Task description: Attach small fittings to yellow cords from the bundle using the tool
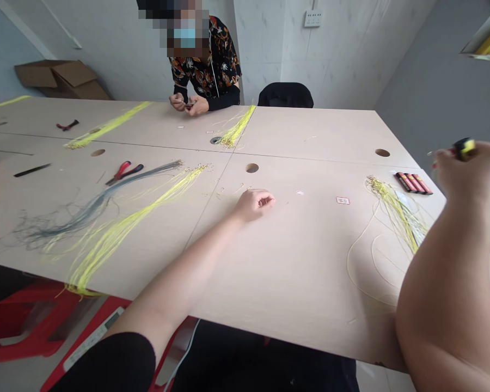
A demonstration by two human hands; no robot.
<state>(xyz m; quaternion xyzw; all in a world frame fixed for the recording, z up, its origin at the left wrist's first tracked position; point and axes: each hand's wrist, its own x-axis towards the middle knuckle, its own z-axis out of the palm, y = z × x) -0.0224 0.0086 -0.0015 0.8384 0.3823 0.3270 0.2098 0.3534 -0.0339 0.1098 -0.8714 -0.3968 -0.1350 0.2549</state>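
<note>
My left hand (pixel 256 204) rests on the table (pixel 294 256) near its middle, with the fingers curled in; whether anything small is between them is hidden. Several tiny wire hooks (pixel 240 188) lie just beyond its wrist. Raised at the far right, my right hand (pixel 476 166) is closed around a small black and yellow object (pixel 464 148), mostly covered by the fingers. Below that hand are a row of black and red cylinders like batteries (pixel 414 183) and a bundle of yellowish cords (pixel 396 209) with metal ends.
Left lie yellow cords (pixel 134 220), grey cords (pixel 93 207), red and black pliers (pixel 124 171) and a dark thin tool (pixel 32 170). Small labels (pixel 343 201) dot the table. Across, a person (pixel 206 71) handles something small beside more yellow cords (pixel 240 128). Round holes (pixel 252 168) pierce the tabletop.
</note>
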